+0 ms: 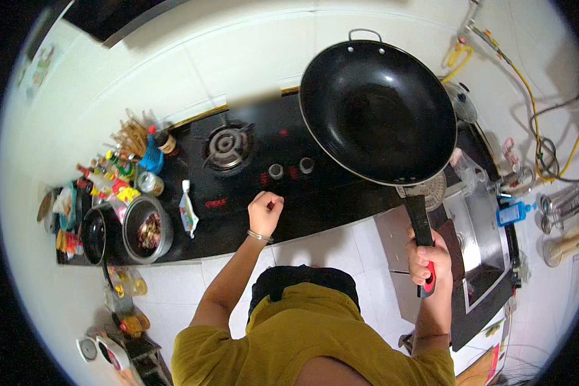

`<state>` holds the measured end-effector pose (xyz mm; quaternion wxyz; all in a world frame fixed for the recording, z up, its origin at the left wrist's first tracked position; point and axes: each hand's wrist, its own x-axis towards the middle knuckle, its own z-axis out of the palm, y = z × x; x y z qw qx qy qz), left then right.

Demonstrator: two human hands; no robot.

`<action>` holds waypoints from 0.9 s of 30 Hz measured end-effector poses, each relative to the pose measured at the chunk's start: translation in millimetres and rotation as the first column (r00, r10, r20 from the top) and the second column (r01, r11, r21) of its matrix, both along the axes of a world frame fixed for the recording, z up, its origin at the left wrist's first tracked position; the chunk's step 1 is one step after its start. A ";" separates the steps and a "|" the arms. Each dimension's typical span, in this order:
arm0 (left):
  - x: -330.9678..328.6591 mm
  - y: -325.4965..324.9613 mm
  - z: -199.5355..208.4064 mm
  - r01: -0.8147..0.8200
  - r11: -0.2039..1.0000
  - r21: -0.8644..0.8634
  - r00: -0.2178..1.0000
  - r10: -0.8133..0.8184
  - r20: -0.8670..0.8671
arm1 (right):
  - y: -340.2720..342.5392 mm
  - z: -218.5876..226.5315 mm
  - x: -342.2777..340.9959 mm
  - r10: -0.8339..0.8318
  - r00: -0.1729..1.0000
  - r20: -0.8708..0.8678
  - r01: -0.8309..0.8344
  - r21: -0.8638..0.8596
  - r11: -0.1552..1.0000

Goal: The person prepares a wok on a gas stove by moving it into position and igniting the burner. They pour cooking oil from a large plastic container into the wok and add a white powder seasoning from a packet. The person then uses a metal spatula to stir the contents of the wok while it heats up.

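One wok [376,109], upper right — could tip
Right hand [429,257] wraps the handle [419,222]; a slackening grip would do it. Left hand [266,212], mid-frame, curls closed — seemingly empty.

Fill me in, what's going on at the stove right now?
A person has the right hand around the handle of a large black wok, which looks raised over the right part of the cooktop. The left hand is curled by the counter's front side, with nothing visible in it. The left burner has no pan on it, and a bowl with food inside stands toward the counter's left end.
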<state>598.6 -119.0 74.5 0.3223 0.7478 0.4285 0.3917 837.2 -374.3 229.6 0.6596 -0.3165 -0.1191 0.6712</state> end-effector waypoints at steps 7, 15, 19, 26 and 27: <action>-113.0 -24.7 -12.3 -0.123 0.991 -0.056 0.992 0.124 0.023 | 89.2 11.8 -71.8 0.273 0.961 -0.042 -0.273 0.013 0.962; -197.4 -38.9 -27.2 -0.072 0.987 -0.143 0.994 0.083 0.070 | 141.2 -13.2 -175.8 0.368 0.924 -0.105 -0.362 0.074 0.929; -214.6 -30.5 -33.2 -0.035 0.986 -0.161 0.996 0.048 0.079 | 159.0 -15.9 -204.0 0.378 0.926 -0.004 -0.377 0.043 0.925; -221.3 -24.7 -22.4 0.105 0.982 -0.159 0.991 -0.091 0.094 | 157.9 -32.3 -230.3 0.276 0.961 -0.035 -0.275 0.036 0.961; -221.1 -25.0 -23.1 0.137 0.979 -0.152 0.986 -0.121 0.113 | 152.3 -32.7 -231.8 0.279 0.957 -0.081 -0.275 0.059 0.960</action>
